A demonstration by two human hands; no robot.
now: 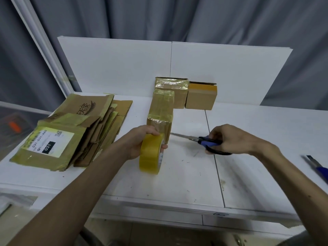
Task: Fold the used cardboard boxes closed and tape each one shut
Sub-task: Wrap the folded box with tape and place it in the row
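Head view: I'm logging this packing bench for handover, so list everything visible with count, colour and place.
table: one, white, foreground
board: two panels, white, upright behind table
curtain: grey, background
flattened boxes: one stack, brown, table's left
long taped box: one, brown, centre
back boxes: two, brown, against board
tape roll: one, yellowish, centre front
scissors: one, blue-black handles, right of centre
cutter: one, blue, right edge
left hand: grips tape roll
right hand: holds scissors
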